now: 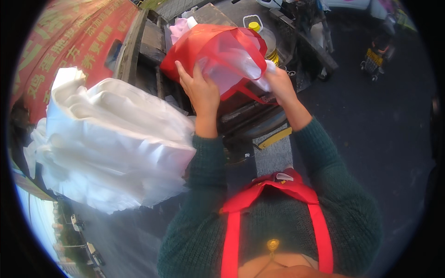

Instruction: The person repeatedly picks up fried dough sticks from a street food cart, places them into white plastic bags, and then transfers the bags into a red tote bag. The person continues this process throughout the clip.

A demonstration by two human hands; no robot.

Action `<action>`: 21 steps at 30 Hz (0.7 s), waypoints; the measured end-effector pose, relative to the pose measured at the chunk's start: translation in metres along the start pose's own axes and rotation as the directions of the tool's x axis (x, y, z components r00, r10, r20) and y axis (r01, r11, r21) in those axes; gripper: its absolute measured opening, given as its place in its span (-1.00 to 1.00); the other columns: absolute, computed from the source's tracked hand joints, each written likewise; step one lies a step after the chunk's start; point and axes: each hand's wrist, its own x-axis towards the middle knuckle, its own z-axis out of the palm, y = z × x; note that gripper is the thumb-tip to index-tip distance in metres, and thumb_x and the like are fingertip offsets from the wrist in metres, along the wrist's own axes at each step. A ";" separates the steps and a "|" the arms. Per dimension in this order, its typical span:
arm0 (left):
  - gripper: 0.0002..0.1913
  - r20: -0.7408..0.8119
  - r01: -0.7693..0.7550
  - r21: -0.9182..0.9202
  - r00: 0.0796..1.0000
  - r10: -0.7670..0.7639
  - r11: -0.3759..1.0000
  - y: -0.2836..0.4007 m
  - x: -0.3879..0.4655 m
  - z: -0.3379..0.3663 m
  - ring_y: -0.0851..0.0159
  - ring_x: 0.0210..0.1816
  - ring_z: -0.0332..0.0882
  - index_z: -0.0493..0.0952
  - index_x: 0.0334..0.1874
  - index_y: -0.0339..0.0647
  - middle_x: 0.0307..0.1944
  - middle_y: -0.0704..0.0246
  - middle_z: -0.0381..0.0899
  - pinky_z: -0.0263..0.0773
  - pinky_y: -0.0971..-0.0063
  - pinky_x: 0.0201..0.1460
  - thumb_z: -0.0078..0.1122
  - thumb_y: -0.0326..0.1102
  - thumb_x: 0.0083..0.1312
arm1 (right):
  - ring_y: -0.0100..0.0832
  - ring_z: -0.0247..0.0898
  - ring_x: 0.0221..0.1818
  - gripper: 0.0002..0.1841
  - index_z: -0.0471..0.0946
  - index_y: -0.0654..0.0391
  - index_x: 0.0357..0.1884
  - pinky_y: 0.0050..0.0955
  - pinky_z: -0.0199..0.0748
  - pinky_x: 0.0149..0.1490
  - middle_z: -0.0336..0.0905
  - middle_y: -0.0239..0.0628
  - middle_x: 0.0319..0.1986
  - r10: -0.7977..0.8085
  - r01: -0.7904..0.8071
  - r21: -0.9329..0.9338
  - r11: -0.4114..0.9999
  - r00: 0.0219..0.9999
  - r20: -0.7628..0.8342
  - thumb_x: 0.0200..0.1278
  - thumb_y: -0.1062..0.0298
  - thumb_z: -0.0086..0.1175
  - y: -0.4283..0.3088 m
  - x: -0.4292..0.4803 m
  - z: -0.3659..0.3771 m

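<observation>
A red bag [186, 45] with a pale inner lining lies tilted before me, its mouth towards me and its red strap handles loose. My left hand [203, 90] rests against the bag's left side near the mouth, fingers apart; whether it pinches the rim is hidden. At the right of the mouth, my right hand [282, 85] grips a crumpled white sheet [264, 81], paper or thin plastic, part of which lies inside the bag. To the left of my left forearm stands a large bundle of thin white bags or sheets [114, 146], partly blurred.
Behind the red bag stands a clear plastic jug [269, 40] with a yellow cap. A dark cart frame [250, 121] lies beneath the bag. A red banner [80, 38] with yellow writing hangs at the left. Dark pavement [361, 139] spreads to the right, with a blurred vehicle [375, 57] farther off.
</observation>
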 end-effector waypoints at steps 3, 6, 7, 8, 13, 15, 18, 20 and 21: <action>-0.53 0.019 0.032 -0.074 0.999 -0.031 0.997 0.004 -0.009 -0.001 -0.28 0.36 0.10 0.44 0.24 -0.22 0.44 -0.17 -0.03 0.08 0.07 0.41 0.05 -0.52 0.23 | -0.31 0.57 -0.22 -0.61 0.48 0.37 0.05 -0.46 0.48 -0.13 0.60 -0.11 -0.13 0.159 -0.155 0.306 0.939 0.987 0.012 0.20 0.38 0.04 -0.009 -0.035 -0.013; -0.53 0.002 0.033 -0.033 0.999 -0.033 0.999 0.008 -0.017 -0.007 -0.28 0.36 0.10 0.43 0.25 -0.21 0.44 -0.17 -0.02 0.07 0.08 0.41 0.03 -0.52 0.24 | -0.26 0.59 -0.15 -0.55 0.39 0.37 0.14 -0.45 0.48 -0.15 0.55 -0.06 -0.04 0.220 -0.254 0.487 0.836 0.967 0.126 0.22 0.40 0.06 -0.013 -0.053 -0.034; -0.53 -0.005 -0.003 -0.039 1.000 0.003 0.999 0.010 -0.021 -0.010 -0.26 0.36 0.12 0.43 0.25 -0.23 0.43 -0.16 0.00 0.08 0.10 0.41 0.02 -0.53 0.25 | -0.23 0.59 -0.13 -0.53 0.36 0.37 0.16 -0.44 0.48 -0.16 0.54 -0.03 -0.02 0.216 -0.279 0.546 0.790 0.960 0.178 0.23 0.40 0.07 -0.014 -0.058 -0.041; -0.53 -0.004 -0.010 -0.046 1.000 0.010 0.999 0.012 -0.026 -0.012 -0.24 0.36 0.14 0.42 0.26 -0.24 0.43 -0.14 0.02 0.10 0.12 0.40 0.02 -0.53 0.25 | -0.18 0.58 -0.07 -0.50 0.29 0.34 0.22 -0.46 0.49 -0.14 0.49 -0.01 0.04 0.243 -0.317 0.576 0.753 0.948 0.205 0.26 0.39 0.05 -0.014 -0.062 -0.046; -0.59 0.116 0.047 -0.222 0.993 -0.022 0.974 0.029 -0.063 -0.013 -0.12 0.26 0.30 0.45 0.16 -0.36 0.27 -0.09 0.28 0.22 0.20 0.32 -0.02 -0.56 0.23 | -0.09 0.54 0.06 -0.40 0.14 0.28 0.35 -0.50 0.51 -0.14 0.37 0.03 0.16 0.275 -0.390 0.700 0.599 0.921 0.277 0.30 0.37 0.01 -0.009 -0.076 -0.061; -0.63 0.285 0.101 -0.295 0.958 -0.013 0.950 0.037 -0.069 -0.001 -0.08 0.20 0.37 0.46 0.10 -0.40 0.17 -0.08 0.37 0.28 0.21 0.28 -0.05 -0.59 0.22 | -0.11 0.54 0.06 -0.40 0.15 0.28 0.35 -0.49 0.50 -0.13 0.39 0.01 0.16 0.232 -0.344 0.697 0.629 0.939 0.254 0.29 0.37 0.02 -0.007 -0.080 -0.063; -0.63 0.369 0.074 -0.029 0.927 -0.058 0.997 0.039 -0.029 0.047 -0.01 0.21 0.43 0.46 0.13 -0.31 0.14 0.04 0.47 0.34 0.23 0.27 -0.02 -0.45 0.25 | -0.13 0.54 0.06 -0.39 0.18 0.28 0.34 -0.48 0.47 -0.12 0.41 0.00 0.14 0.206 -0.288 0.685 0.669 0.958 0.201 0.26 0.37 0.04 -0.007 -0.089 -0.065; -0.59 0.388 -0.155 0.202 0.919 0.066 0.967 0.037 0.013 0.083 -0.04 0.21 0.43 0.43 0.18 -0.28 0.18 0.06 0.46 0.35 0.16 0.28 -0.02 -0.40 0.27 | -0.14 0.53 0.07 -0.39 0.21 0.28 0.33 -0.49 0.42 -0.09 0.45 -0.03 0.13 0.214 -0.268 0.651 0.711 0.963 0.163 0.23 0.35 0.07 -0.008 -0.098 -0.068; -0.59 0.418 -0.212 0.285 0.905 0.078 0.935 0.035 0.030 0.096 -0.04 0.21 0.43 0.42 0.19 -0.28 0.18 0.06 0.46 0.35 0.15 0.28 -0.02 -0.39 0.28 | -0.17 0.53 0.07 -0.39 0.23 0.30 0.31 -0.46 0.41 -0.09 0.45 -0.04 0.13 0.217 -0.256 0.627 0.735 0.966 0.141 0.22 0.35 0.06 -0.009 -0.103 -0.070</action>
